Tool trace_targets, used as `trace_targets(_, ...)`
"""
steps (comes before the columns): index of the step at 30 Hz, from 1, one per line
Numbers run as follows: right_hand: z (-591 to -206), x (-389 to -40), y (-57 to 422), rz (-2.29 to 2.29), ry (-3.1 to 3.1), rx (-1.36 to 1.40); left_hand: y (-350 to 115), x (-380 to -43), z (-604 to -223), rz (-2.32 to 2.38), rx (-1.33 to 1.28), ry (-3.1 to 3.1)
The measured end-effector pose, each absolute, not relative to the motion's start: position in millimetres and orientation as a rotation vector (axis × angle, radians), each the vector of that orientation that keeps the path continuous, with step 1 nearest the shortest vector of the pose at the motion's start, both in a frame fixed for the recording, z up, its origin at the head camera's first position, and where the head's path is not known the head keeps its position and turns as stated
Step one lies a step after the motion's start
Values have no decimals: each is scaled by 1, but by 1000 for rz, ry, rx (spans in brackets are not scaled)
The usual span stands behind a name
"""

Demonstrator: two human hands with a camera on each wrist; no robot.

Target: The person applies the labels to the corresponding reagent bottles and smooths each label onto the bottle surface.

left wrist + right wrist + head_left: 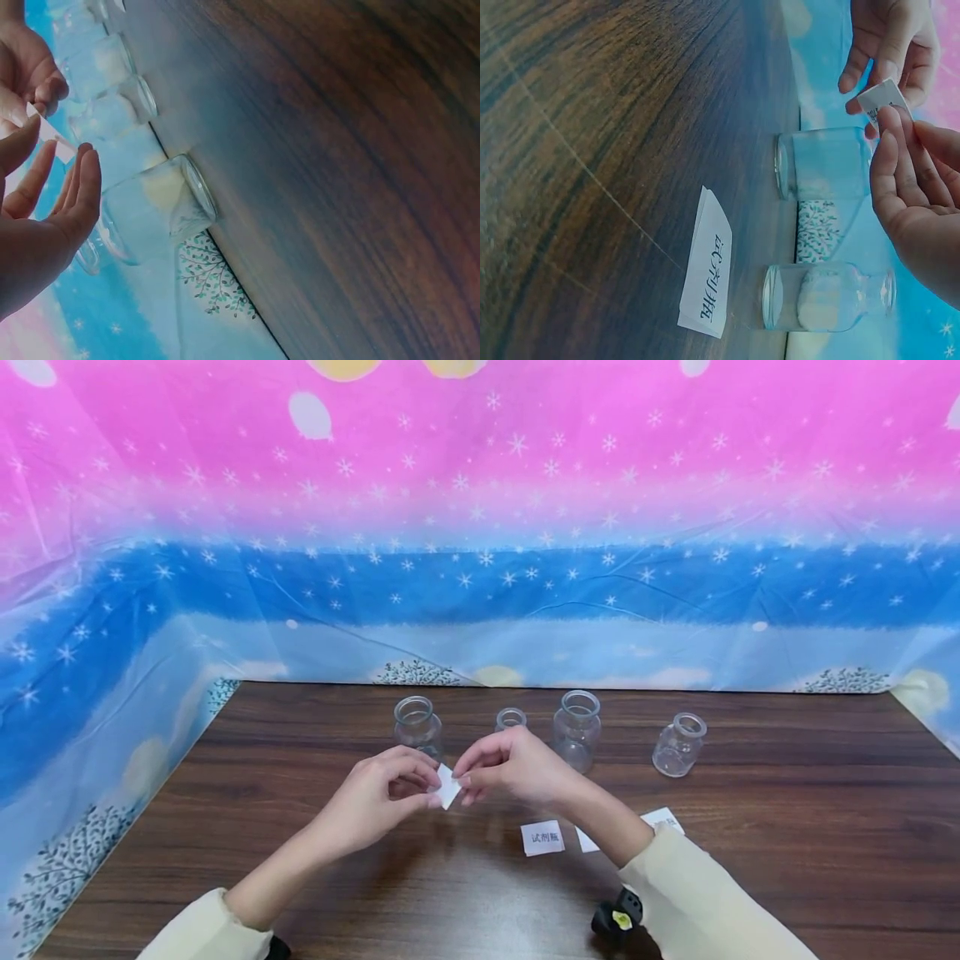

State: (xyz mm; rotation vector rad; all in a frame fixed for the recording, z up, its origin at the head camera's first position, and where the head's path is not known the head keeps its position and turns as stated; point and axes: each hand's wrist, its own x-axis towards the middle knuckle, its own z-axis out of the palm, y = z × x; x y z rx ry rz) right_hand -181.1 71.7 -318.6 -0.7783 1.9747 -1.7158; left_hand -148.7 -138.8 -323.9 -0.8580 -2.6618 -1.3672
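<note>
Between my hands is a small white paper label (447, 787), held up off the table; in the right wrist view dark print shows on the label (883, 98). My left hand (375, 793) pinches its left edge with thumb and fingertips. From the other side, my right hand (517, 768) pinches the label between thumb and fingers. Behind the left hand stands a clear wide-mouthed glass bottle (417, 727). A smaller glass bottle (512, 718) is partly hidden by the right hand, and a larger glass bottle (577, 727) stands just beyond it.
Another small glass bottle (678, 746) stands at the right. White labels printed with Chinese characters (542, 838) lie in front of the right hand. More labels (663, 818) lie partly under the right forearm. A patterned cloth (480, 585) hangs behind the wooden table (315, 735).
</note>
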Motion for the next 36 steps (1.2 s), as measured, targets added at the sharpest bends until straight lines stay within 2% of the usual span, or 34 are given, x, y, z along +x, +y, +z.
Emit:
trace_targets(11,-323,-183,72,-1784,1885,-748,-138,-146,-321,-1462,-883,-2716)
trace_targets(23,-325,-183,72,-1823,1841,-708,-134,-148,-323,-1190,-905,-2743)
trace_targets(36,-324,-188,80,-1569,2256,-730,-140,-148,-312,-1386,-755,-2763)
